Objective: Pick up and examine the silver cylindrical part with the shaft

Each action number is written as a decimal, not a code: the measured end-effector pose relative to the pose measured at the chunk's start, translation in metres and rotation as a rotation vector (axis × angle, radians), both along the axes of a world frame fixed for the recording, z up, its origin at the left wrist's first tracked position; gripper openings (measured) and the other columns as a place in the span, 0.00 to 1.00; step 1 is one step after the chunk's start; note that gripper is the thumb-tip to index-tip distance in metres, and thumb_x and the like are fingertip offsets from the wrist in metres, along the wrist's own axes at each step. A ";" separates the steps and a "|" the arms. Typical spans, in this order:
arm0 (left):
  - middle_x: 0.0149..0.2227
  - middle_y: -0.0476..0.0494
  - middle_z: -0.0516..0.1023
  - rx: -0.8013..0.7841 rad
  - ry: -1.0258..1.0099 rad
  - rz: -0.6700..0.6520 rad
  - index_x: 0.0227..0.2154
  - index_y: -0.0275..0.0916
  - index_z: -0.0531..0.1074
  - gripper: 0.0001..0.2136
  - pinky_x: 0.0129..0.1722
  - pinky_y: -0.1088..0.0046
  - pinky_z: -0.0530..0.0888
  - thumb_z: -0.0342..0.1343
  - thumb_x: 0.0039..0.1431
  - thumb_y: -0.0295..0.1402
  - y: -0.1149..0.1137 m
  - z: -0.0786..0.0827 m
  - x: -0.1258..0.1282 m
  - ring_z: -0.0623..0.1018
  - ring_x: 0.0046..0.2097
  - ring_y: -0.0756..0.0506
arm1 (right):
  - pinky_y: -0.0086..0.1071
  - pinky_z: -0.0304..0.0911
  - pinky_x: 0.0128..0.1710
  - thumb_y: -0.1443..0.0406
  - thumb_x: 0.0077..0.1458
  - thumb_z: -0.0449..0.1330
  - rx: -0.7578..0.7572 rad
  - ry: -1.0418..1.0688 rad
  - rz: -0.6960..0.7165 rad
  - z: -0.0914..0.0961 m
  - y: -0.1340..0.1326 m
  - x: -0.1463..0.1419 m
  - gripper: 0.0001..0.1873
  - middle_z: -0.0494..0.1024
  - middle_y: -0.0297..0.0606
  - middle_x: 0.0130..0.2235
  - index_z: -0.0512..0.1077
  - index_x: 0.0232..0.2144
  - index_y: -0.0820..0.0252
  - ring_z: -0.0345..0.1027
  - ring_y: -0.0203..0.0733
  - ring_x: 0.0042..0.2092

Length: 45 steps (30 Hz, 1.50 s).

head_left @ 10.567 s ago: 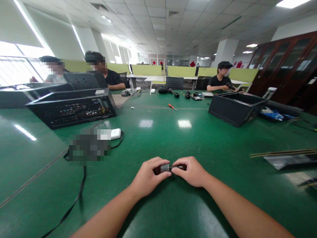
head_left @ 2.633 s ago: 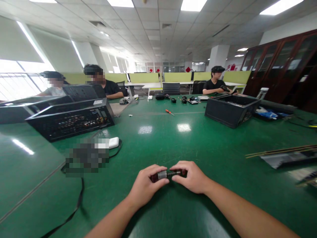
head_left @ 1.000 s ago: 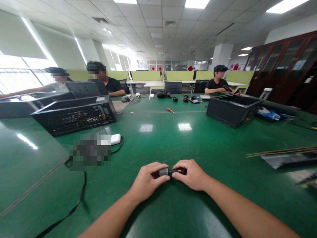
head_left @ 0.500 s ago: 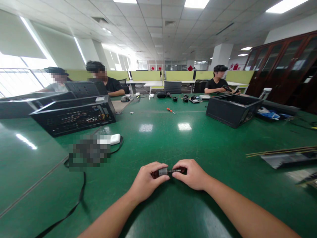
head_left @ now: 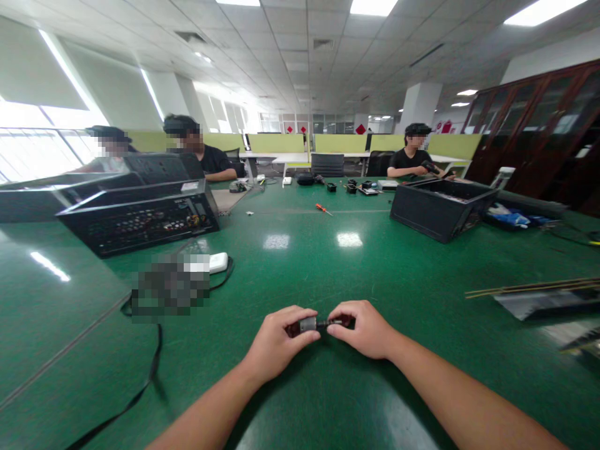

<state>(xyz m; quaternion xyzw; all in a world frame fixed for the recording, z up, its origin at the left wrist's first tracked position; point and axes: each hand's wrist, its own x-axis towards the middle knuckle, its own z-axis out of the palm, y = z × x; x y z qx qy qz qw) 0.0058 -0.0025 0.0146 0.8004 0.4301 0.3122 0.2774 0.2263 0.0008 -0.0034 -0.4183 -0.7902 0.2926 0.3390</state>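
Note:
Low in the middle of the view, both hands are on a small grey cylinder with a dark shaft [head_left: 308,324], which lies crosswise between them. My left hand [head_left: 279,340] is closed around the thicker grey end, thumb below and fingers above. My right hand [head_left: 368,331] pinches the thin shaft end between thumb and fingers. The fingers hide both ends of the part, so its exact kind cannot be made out. Beneath the hands is a green tabletop [head_left: 300,275].
Left stands an open black computer case [head_left: 140,219], with a blurred item and a black strap [head_left: 157,350] nearer. Ahead lies an orange screwdriver [head_left: 321,208]. Another black case [head_left: 435,209] and metal strips [head_left: 539,300] are right. Several people sit across the table.
Almost nothing differs. My right hand has shifted very slightly right, while both hands keep their hold on the part.

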 end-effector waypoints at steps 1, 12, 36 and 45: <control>0.36 0.48 0.79 0.001 0.002 0.001 0.41 0.43 0.77 0.11 0.38 0.72 0.70 0.62 0.54 0.36 0.000 0.000 0.000 0.76 0.38 0.45 | 0.28 0.60 0.33 0.63 0.53 0.62 -0.001 0.002 -0.002 0.000 0.000 0.000 0.07 0.78 0.35 0.30 0.78 0.33 0.60 0.69 0.37 0.32; 0.37 0.48 0.79 0.007 -0.007 0.008 0.41 0.43 0.77 0.11 0.39 0.72 0.70 0.62 0.54 0.36 0.000 0.000 0.000 0.76 0.38 0.45 | 0.28 0.60 0.32 0.63 0.53 0.61 -0.013 0.017 -0.009 0.001 0.001 0.001 0.07 0.78 0.35 0.30 0.78 0.33 0.60 0.69 0.37 0.31; 0.36 0.48 0.79 -0.004 -0.026 0.027 0.40 0.43 0.77 0.11 0.38 0.72 0.70 0.63 0.53 0.36 0.000 0.000 -0.001 0.76 0.38 0.45 | 0.28 0.61 0.30 0.63 0.52 0.62 -0.050 0.031 -0.009 0.001 0.003 0.004 0.08 0.77 0.35 0.28 0.78 0.32 0.60 0.67 0.36 0.29; 0.37 0.47 0.79 0.000 -0.019 0.037 0.41 0.43 0.77 0.12 0.40 0.70 0.71 0.63 0.53 0.37 0.000 0.001 -0.001 0.77 0.39 0.44 | 0.28 0.62 0.31 0.63 0.52 0.62 -0.073 0.057 -0.009 0.000 0.002 0.005 0.08 0.77 0.35 0.28 0.78 0.33 0.61 0.68 0.36 0.29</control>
